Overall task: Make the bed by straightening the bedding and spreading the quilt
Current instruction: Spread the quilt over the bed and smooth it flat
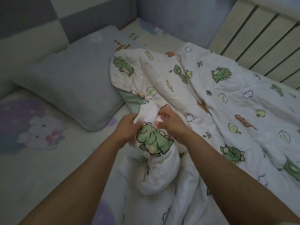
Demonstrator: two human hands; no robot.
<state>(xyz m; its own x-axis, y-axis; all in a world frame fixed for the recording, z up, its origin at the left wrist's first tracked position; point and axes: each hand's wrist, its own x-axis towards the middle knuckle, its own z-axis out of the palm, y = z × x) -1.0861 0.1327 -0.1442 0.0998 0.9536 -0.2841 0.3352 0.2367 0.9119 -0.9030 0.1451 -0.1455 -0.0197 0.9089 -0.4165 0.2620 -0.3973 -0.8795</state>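
Outstretched, the left hand (128, 127) and right hand (172, 125) pinch a bunched fold of the white dinosaur-print padded quilt (219, 103) heaped beside the grey fabric pillow (73, 82); unbunching seems underway, next probably drawing it flat across the bed (48, 168).

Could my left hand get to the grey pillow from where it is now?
Probably yes. The grey pillow lies close beside the left hand, with nothing between them but bare sheet. That hand grips the bunched quilt, though, so it would need to let go first.
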